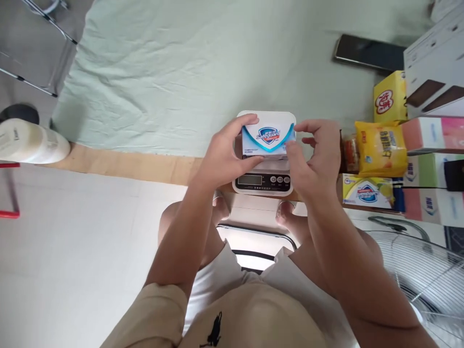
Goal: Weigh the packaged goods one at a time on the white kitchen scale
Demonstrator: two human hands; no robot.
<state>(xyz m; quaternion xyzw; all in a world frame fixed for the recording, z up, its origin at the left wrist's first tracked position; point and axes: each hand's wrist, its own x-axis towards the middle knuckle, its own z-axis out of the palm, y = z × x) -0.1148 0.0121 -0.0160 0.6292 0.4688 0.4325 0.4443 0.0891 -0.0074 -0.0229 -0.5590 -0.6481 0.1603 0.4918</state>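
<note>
A white and blue Safeguard soap box (267, 133) is over the platform of a small white kitchen scale (266, 116); whether it rests on the platform cannot be seen. My left hand (228, 154) grips the box from the left, fingertips at its far edge and thumb along the near edge. At the right end, my right hand (317, 154) has its thumb and index finger apart, with the thumb tip against or just over the box's corner. The scale's dark display (250, 180) and its buttons show below the box.
Right of the scale are a yellow packet (382, 150), a yellow soap box (368, 191), a small yellow carton (389, 99) and other boxes. A black phone (369, 52) lies on the green cloth (174, 72). A white bottle (32, 140) is at left, a fan (427, 280) lower right.
</note>
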